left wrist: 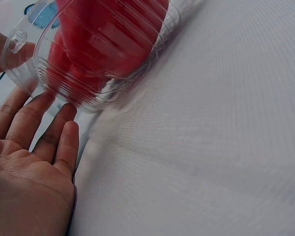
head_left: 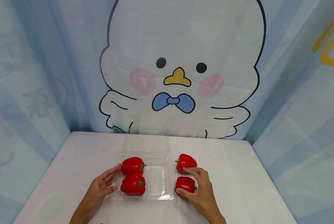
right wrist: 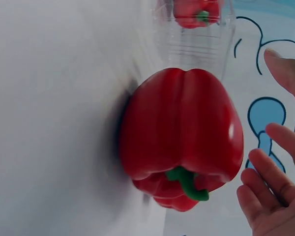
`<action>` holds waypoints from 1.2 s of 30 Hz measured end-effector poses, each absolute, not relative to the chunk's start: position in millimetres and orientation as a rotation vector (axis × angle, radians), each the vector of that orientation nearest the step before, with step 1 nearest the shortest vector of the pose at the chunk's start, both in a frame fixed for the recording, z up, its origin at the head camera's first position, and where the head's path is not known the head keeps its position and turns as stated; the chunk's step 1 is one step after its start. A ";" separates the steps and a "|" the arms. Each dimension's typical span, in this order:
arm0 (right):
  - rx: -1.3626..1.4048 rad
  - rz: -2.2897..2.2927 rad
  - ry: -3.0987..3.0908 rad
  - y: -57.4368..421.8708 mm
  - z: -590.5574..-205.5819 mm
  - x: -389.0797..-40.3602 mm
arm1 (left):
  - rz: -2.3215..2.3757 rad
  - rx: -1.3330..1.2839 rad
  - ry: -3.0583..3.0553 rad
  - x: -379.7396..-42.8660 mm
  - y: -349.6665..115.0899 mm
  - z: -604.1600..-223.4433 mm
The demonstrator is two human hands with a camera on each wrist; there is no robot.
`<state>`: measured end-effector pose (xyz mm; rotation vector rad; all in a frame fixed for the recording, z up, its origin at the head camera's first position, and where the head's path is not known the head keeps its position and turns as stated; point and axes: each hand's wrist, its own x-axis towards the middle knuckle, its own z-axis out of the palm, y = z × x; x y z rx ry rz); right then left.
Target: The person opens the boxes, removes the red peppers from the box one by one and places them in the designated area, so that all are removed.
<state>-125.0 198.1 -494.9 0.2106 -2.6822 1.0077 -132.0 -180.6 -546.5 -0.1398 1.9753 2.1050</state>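
A clear plastic clamshell box [head_left: 158, 161] lies with its lid folded back. Two red bell peppers sit in its left half, a rear one [head_left: 131, 165] and a front one [head_left: 133, 184]. My left hand [head_left: 99, 186] rests against the box's left side, fingertips touching the clear wall and thumb near the rim. Outside the box on the right are two more peppers, a far one [head_left: 186, 162] and a near one [head_left: 185, 184]. Over the near pepper hovers my right hand [head_left: 203, 191], thumb and fingers spread. In the right wrist view that hand is apart from the large pepper [right wrist: 182, 128].
A white cloth [head_left: 225, 186] covers the table. Behind it hangs a curtain [head_left: 178, 40] printed with a cartoon bird, and blue-striped curtains [head_left: 301, 124] stand at both sides. The raised lid [head_left: 145, 143] lies toward the back edge.
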 end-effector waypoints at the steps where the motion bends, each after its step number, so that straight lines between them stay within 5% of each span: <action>1: 0.217 1.012 -2.672 197.0 -493.9 -125.7 | 2.106 -0.143 1.973 -132.1 -180.5 -546.8; 36: 0.344 1.407 -2.680 128.9 -488.2 -136.5 | 2.096 -0.132 1.970 -132.6 -182.8 -549.7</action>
